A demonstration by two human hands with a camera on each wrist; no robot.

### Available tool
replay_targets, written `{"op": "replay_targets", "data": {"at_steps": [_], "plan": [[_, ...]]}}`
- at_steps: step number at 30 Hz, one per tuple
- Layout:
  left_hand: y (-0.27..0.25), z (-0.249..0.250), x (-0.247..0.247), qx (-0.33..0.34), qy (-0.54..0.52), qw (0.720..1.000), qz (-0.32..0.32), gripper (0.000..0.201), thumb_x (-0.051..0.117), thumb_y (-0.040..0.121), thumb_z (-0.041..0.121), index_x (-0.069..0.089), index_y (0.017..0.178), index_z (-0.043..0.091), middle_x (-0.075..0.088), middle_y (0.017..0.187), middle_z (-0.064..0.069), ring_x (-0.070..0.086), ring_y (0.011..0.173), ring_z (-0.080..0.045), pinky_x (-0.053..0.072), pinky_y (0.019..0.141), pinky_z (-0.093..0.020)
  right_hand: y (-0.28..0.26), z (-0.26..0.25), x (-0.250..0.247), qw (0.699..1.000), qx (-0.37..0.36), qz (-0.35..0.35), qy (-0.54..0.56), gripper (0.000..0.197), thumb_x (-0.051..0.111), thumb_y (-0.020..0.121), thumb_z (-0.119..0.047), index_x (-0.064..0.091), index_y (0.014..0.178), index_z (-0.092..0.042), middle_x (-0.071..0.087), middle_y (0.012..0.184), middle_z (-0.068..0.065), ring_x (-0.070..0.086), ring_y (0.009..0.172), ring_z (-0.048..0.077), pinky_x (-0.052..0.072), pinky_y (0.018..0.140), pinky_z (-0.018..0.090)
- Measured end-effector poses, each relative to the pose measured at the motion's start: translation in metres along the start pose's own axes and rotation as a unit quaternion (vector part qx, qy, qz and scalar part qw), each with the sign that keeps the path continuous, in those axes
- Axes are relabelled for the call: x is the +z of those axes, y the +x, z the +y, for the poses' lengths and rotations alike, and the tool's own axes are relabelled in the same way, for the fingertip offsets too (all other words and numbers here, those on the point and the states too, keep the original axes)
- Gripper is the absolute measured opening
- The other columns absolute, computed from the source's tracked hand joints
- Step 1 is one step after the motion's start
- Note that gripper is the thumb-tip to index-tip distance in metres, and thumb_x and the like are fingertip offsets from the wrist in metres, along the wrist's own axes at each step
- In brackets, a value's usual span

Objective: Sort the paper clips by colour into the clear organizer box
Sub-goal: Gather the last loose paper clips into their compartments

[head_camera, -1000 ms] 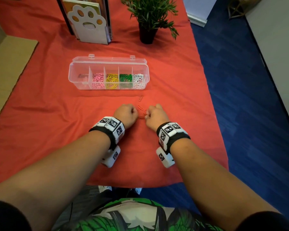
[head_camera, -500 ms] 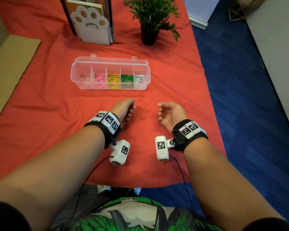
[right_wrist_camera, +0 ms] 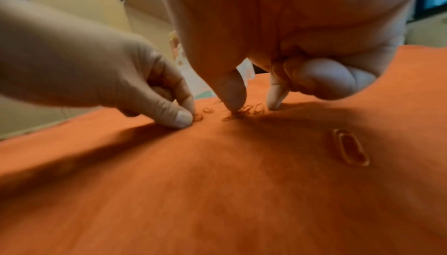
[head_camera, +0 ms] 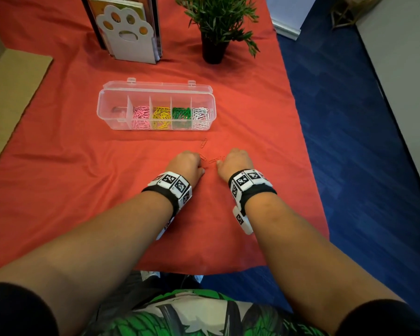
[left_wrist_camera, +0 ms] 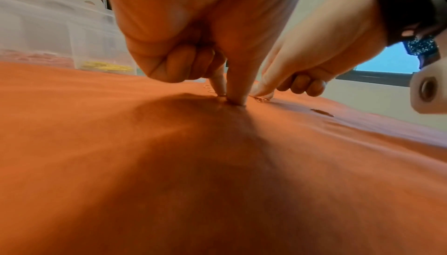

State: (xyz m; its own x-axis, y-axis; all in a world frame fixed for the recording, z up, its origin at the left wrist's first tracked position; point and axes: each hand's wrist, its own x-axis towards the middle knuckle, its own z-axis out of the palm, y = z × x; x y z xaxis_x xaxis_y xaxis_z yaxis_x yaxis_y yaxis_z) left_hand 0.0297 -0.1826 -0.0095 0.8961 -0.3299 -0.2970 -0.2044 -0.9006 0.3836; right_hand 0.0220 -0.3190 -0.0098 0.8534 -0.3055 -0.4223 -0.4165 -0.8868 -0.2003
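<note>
The clear organizer box lies open on the red cloth. It holds pink, yellow, green and white clips in separate compartments; the contents of the leftmost one are unclear. Several red paper clips lie on the cloth between my hands. My left hand pinches one red clip against the cloth with thumb and forefinger. My right hand has its thumb on a small bunch of red clips, its forefinger just beside them and its other fingers curled into the palm.
One red clip lies alone between the hands and the box, another near my right wrist. A paw-shaped white book stand and a potted plant stand behind the box. The table's right edge drops to blue floor.
Half a second ago my right hand was turned palm up, away from the clips. It has since rolled palm down onto them. My left hand has closed its pinch on the cloth.
</note>
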Motion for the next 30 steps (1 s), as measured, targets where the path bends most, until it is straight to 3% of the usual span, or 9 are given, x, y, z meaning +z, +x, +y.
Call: {"op": "replay_targets", "data": {"at_steps": [7, 9, 11, 14, 16, 18, 20, 25, 30], "plan": [[-0.002, -0.008, -0.002, -0.059, -0.109, 0.992, -0.005, 0.025, 0.05, 0.089, 0.023, 0.062, 0.096, 0.002, 0.064, 0.105, -0.02, 0.058, 0.1, -0.036, 0.044, 0.084, -0.036, -0.004, -0.002, -0.005, 0.997, -0.032, -0.04, 0.059, 0.03, 0.043, 0.09, -0.011, 0.049, 0.117, 0.002, 0.053, 0.122, 0.022, 0.052, 0.115, 0.035, 0.042, 0.094, 0.034], [-0.002, -0.009, -0.01, -0.132, -0.235, 0.963, -0.032, 0.025, 0.046, 0.09, 0.021, 0.061, 0.089, 0.002, 0.062, 0.088, -0.021, 0.058, 0.083, -0.034, 0.045, 0.074, -0.037, -0.005, -0.001, -0.013, 0.971, -0.01, -0.079, 0.224, 0.019, 0.038, 0.093, -0.012, 0.057, 0.095, -0.007, 0.059, 0.095, 0.017, 0.061, 0.086, 0.026, 0.045, 0.074, 0.033], [-0.005, -0.009, -0.021, -0.208, -0.447, 0.866, -0.084, 0.023, 0.041, 0.085, 0.019, 0.052, 0.068, 0.008, 0.048, 0.064, -0.011, 0.042, 0.056, -0.025, 0.035, 0.051, -0.028, -0.009, 0.001, -0.016, 0.857, 0.056, -0.132, 0.495, 0.024, 0.035, 0.088, -0.006, 0.045, 0.069, -0.017, 0.04, 0.065, 0.006, 0.043, 0.043, 0.011, 0.033, 0.047, 0.023], [-0.01, -0.014, -0.033, -0.244, -0.674, 0.688, -0.11, 0.01, 0.039, 0.061, 0.019, 0.047, 0.059, 0.014, 0.043, 0.052, 0.0, 0.035, 0.046, -0.015, 0.028, 0.046, -0.017, -0.014, 0.008, -0.018, 0.686, 0.075, -0.17, 0.704, 0.017, 0.032, 0.075, -0.007, 0.044, 0.065, -0.014, 0.04, 0.058, 0.003, 0.038, 0.044, 0.015, 0.037, 0.044, 0.018], [-0.01, -0.016, -0.036, -0.231, -0.709, 0.657, -0.112, 0.019, 0.039, 0.058, 0.02, 0.056, 0.064, 0.012, 0.053, 0.053, 0.0, 0.046, 0.045, -0.013, 0.04, 0.048, -0.017, -0.015, 0.011, -0.019, 0.643, 0.078, -0.177, 0.742, 0.018, 0.035, 0.079, -0.015, 0.046, 0.065, -0.014, 0.048, 0.057, 0.003, 0.045, 0.049, 0.017, 0.045, 0.046, 0.021], [-0.006, -0.014, -0.034, -0.236, -0.692, 0.674, -0.106, 0.023, 0.038, 0.075, 0.019, 0.057, 0.064, 0.012, 0.054, 0.051, 0.001, 0.048, 0.043, -0.011, 0.043, 0.046, -0.016, -0.013, 0.009, -0.019, 0.647, 0.107, -0.16, 0.738, 0.028, 0.037, 0.088, -0.023, 0.044, 0.062, -0.014, 0.046, 0.057, 0.001, 0.044, 0.049, 0.014, 0.044, 0.043, 0.019], [0.001, -0.011, -0.029, -0.237, -0.61, 0.751, -0.088, 0.035, 0.044, 0.088, 0.033, 0.052, 0.058, 0.017, 0.047, 0.049, 0.003, 0.041, 0.039, -0.01, 0.036, 0.042, -0.014, -0.011, 0.006, -0.019, 0.688, 0.141, -0.146, 0.696, 0.032, 0.039, 0.093, -0.024, 0.042, 0.061, -0.016, 0.04, 0.058, -0.001, 0.038, 0.043, 0.01, 0.038, 0.038, 0.015], [0.011, -0.008, -0.014, -0.082, -0.301, 0.95, 0.006, 0.022, 0.061, 0.085, 0.034, 0.072, 0.085, 0.015, 0.07, 0.079, -0.007, 0.063, 0.074, -0.021, 0.044, 0.069, -0.026, -0.006, 0.008, -0.01, 0.967, 0.012, -0.065, 0.245, 0.015, 0.049, 0.091, -0.022, 0.05, 0.076, -0.02, 0.056, 0.079, 0.002, 0.054, 0.073, 0.019, 0.044, 0.068, 0.027], [0.017, -0.008, -0.009, 0.017, -0.095, 0.995, 0.029, 0.028, 0.059, 0.086, 0.027, 0.067, 0.113, 0.025, 0.069, 0.115, -0.005, 0.062, 0.108, -0.022, 0.043, 0.093, -0.024, -0.021, 0.012, 0.001, 0.996, -0.088, -0.022, 0.014, 0.023, 0.054, 0.084, -0.023, 0.055, 0.105, -0.012, 0.062, 0.112, 0.012, 0.059, 0.106, 0.03, 0.049, 0.089, 0.035]]}}
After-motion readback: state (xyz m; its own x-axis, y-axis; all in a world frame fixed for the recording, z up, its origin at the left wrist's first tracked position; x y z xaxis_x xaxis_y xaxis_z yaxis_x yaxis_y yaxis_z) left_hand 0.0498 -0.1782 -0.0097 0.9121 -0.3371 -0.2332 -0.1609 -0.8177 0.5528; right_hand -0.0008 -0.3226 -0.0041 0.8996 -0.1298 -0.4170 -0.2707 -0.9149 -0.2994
